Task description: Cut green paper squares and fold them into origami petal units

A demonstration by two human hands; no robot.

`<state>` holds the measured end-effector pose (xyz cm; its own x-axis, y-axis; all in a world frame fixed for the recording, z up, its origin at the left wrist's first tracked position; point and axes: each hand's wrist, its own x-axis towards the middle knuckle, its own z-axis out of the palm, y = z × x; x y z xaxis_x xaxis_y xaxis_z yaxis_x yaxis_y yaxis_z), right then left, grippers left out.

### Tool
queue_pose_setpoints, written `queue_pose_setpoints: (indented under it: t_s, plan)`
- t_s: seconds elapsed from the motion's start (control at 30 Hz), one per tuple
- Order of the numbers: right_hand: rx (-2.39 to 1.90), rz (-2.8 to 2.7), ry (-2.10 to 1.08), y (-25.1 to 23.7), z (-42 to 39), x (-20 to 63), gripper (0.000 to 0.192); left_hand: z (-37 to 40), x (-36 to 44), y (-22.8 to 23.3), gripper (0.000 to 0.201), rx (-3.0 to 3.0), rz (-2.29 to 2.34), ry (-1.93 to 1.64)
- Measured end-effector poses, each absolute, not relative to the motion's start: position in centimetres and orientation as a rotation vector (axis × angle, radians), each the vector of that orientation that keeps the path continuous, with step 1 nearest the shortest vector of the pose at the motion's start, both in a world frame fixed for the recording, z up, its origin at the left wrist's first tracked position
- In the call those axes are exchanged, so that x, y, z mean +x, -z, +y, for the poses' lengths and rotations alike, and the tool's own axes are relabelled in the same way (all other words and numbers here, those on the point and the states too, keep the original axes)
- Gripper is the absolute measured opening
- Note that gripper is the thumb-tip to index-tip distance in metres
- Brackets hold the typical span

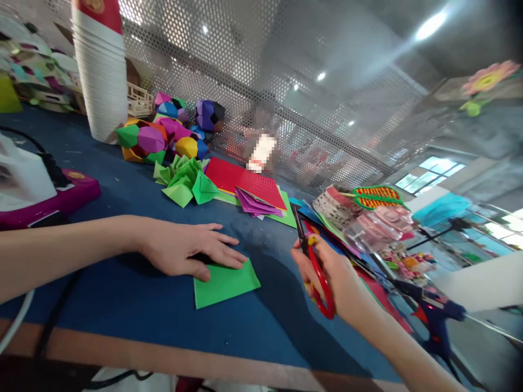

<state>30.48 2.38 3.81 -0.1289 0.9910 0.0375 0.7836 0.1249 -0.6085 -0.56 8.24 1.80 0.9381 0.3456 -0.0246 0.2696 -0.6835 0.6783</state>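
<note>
While the left hand [186,250] lay flat and open with its fingertips pressing one corner of a green paper square [225,282] on the blue table [134,305], the right hand [333,280] gripped red-handled scissors [312,261] just to the right of that square, blades pointing away from the person. Beyond the square lay folded green paper shapes [186,182] and a stack of red and purple sheets [251,190], with coloured paper balls [171,133] and a tall stack of paper cups [102,71] farther back to its left.
</note>
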Motion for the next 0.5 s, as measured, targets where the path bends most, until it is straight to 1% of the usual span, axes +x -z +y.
queue_pose_setpoints:
  t_s: [0.07, 0.13, 0.17, 0.23, 0.33, 0.37, 0.43, 0.5]
  plan:
    - [-1.801, -2.163, -0.251, -3.7, 2.6, 32.9, 0.026, 8.3, -0.7, -1.7, 0.065, 2.375, 0.427, -0.131]
    - [-1.911, -2.271, 0.004, -3.2, 2.8, 35.0, 0.021, 8.4, -0.7, -1.5, 0.067, 2.386, 0.438, -0.132]
    - [-1.924, -2.274, 0.043, -2.9, 2.9, 35.8, 0.021, 8.5, -0.7, -1.4, 0.069, 2.382, 0.449, -0.149]
    - [-1.912, -2.256, 0.149, -2.5, 2.6, 36.3, 0.027, 8.7, -0.7, -1.0, 0.067, 2.346, 0.457, -0.228]
    - [-1.725, -2.29, 0.302, -2.8, 1.5, 34.1, 0.034, 9.2, -0.6, -0.2, 0.053, 2.279, 0.471, -0.388]
    - [-1.632, -2.351, 0.268, -3.1, 1.1, 32.6, 0.033, 9.4, -0.5, 0.0, 0.051, 2.262, 0.48, -0.429]
    - [-1.459, -2.507, 0.015, -3.8, 0.6, 29.2, 0.031, 9.8, -0.4, 0.5, 0.05, 2.217, 0.506, -0.515]
    - [-1.329, -2.629, -0.2, -4.4, 1.0, 25.9, 0.037, 10.1, -0.4, 0.8, 0.047, 2.167, 0.562, -0.616]
